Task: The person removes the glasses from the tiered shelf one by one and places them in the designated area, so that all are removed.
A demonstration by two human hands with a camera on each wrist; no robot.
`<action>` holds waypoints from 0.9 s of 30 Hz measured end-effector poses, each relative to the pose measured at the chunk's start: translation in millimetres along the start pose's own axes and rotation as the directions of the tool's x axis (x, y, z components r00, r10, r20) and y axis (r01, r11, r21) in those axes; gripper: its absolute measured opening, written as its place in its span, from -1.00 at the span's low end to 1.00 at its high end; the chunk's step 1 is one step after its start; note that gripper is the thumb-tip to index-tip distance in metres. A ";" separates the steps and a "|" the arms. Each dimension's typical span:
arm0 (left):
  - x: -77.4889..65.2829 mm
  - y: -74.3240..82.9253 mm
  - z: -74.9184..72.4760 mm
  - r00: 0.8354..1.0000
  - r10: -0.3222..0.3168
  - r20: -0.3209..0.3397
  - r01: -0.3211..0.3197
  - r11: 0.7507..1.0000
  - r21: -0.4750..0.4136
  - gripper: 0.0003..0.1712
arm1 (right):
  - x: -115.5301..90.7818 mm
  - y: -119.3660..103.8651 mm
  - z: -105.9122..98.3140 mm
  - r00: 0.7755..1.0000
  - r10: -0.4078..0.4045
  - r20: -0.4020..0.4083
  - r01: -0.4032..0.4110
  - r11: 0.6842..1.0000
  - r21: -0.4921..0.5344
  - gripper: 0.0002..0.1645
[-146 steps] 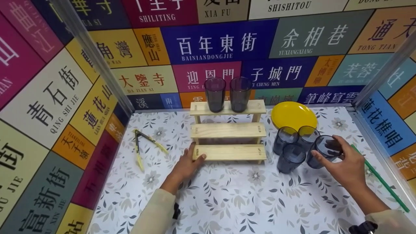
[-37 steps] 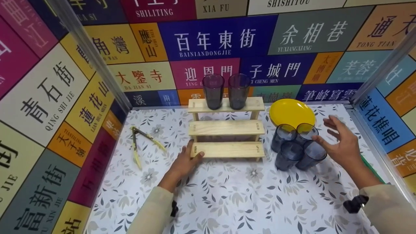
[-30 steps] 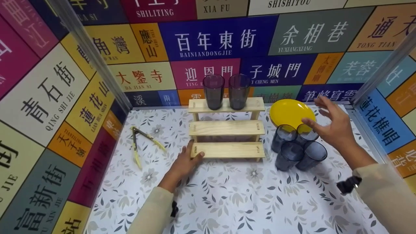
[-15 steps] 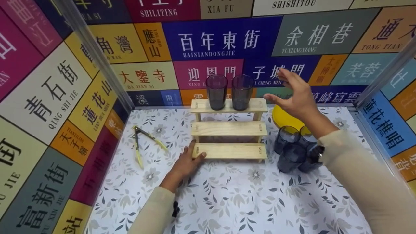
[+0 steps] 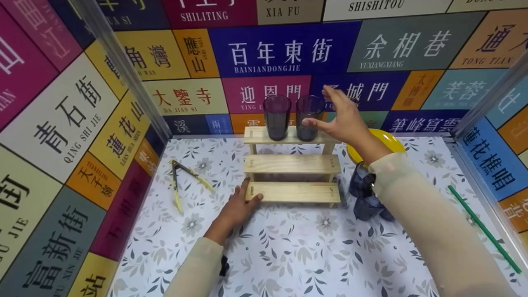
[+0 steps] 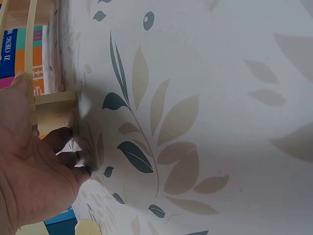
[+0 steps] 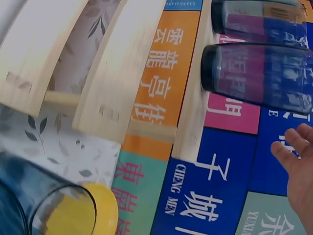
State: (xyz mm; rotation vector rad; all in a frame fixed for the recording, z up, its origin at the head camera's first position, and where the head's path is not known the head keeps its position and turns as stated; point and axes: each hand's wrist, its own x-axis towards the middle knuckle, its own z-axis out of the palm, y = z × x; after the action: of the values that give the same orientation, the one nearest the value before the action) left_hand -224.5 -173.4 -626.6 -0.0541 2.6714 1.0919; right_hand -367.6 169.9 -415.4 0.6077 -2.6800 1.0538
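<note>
A three-tier wooden rack [image 5: 292, 192] stands mid-table, with two dark see-through glasses upright on its top tier: a left glass [image 5: 276, 119] and a right glass [image 5: 306, 110]. My left hand [image 5: 236, 209] holds the left end of the lowest tier, thumb on top and fingers curled around the side, as the left wrist view also shows. Beside the right glass is my right hand [image 5: 345, 120], thumb and fingers spread wide; in the right wrist view a gap separates them from the glass [image 7: 259, 76]. Several more dark glasses [image 5: 366, 207] cluster right of the rack, partly hidden by my right forearm.
A yellow plate [image 5: 390, 141] lies at the back right, partly behind my arm. Yellow-and-black tongs [image 5: 175, 187] lie spread on the left. Along the right side lies a green stick [image 5: 482, 227]. Sign-printed walls enclose the table.
My right hand has let go of a glass in the right cluster, then moved up and left over the plate to the top-tier right glass. My left hand has stayed on the rack.
</note>
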 end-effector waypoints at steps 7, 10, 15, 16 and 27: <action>-2.3 -0.2 -1.6 1.000 0.000 0.001 0.000 1.000 -0.020 0.12 | 4.1 0.9 13.4 0.997 0.065 0.036 -0.065 0.998 0.014 0.47; -3.4 1.3 -1.8 1.000 -0.007 0.003 0.008 1.000 -0.027 0.13 | 5.5 2.1 17.7 0.998 0.064 0.028 -0.064 0.998 0.020 0.48; -0.6 -0.1 0.7 1.000 -0.022 0.006 0.022 0.999 -0.023 0.08 | 6.3 2.3 24.2 0.995 0.097 0.038 -0.099 0.994 0.041 0.49; -0.1 -0.3 1.1 1.000 -0.020 0.004 0.020 1.000 -0.018 0.07 | 6.3 1.8 25.1 0.993 0.111 0.044 -0.113 0.993 0.040 0.49; 0.0 -0.5 1.3 1.000 0.001 -0.006 -0.001 1.000 -0.007 0.05 | 10.6 -2.1 31.6 0.982 0.185 0.035 -0.187 0.981 0.053 0.47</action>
State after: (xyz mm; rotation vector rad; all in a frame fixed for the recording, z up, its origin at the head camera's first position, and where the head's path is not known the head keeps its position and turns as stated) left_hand -224.2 -172.9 -627.9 -0.0566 2.6729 1.1033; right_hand -377.2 143.6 -433.6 0.3905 -2.7847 1.1792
